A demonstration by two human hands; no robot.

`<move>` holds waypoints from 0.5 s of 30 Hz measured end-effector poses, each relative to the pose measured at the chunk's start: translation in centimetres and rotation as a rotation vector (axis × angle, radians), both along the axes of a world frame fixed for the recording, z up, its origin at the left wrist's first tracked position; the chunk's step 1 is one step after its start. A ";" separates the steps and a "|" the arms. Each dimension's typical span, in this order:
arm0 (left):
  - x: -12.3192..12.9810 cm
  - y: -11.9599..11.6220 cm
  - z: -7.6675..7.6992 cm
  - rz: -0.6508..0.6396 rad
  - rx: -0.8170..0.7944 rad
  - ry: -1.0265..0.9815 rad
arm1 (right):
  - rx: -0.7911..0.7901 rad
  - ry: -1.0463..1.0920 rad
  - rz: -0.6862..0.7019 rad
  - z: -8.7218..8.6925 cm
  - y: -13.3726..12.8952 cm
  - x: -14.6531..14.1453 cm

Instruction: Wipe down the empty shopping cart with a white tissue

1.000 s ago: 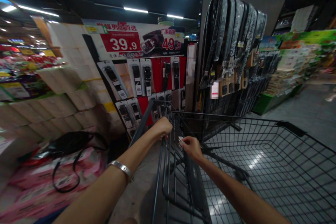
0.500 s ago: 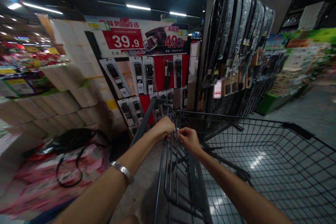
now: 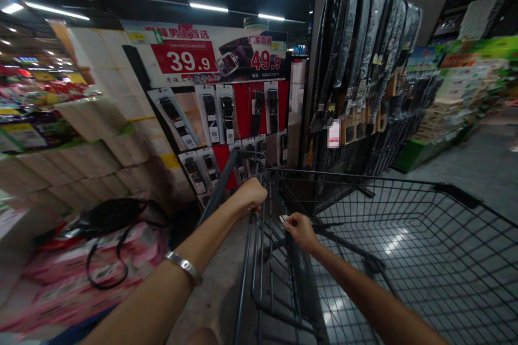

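Note:
Two black wire shopping carts stand before me, a folded narrow one in the middle and a wide basket on the right. My left hand, with a silver bracelet on its wrist, is closed at the top of the middle wires; what its fingers hold is hidden. Lower and to the right, my right hand pinches a small whitish object between thumb and fingertips, apart from the left hand. What the small object is cannot be made out.
A belt display with a price sign stands ahead. Wrapped black belts hang on the right. Pink packages with a black bag on them lie at the lower left, below stacked paper rolls.
My right hand has moved down and to the right, away from my left hand, with the small whitish object in its fingers. My left hand has barely moved.

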State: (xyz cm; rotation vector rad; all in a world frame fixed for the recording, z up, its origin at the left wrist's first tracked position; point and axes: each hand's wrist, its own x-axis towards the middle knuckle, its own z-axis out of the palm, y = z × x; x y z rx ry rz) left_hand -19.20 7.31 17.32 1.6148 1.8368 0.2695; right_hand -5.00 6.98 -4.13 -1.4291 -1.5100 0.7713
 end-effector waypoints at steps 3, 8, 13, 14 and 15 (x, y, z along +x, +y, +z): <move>0.1 -0.1 0.0 0.029 0.009 -0.011 | 0.033 -0.088 0.021 0.2 0.0 0.2; 0.1 -0.4 0.1 0.023 0.009 -0.010 | 0.043 -0.332 0.100 1.3 0.1 0.2; -0.1 -0.3 -0.2 0.017 0.019 -0.009 | -0.008 -0.610 0.112 2.4 -0.2 0.0; -0.1 -0.3 -0.2 0.014 0.018 0.000 | -0.009 -0.654 0.119 2.4 -0.2 0.1; -0.1 -0.3 -0.2 0.010 0.017 0.009 | 0.000 -0.688 0.125 2.5 -0.2 0.3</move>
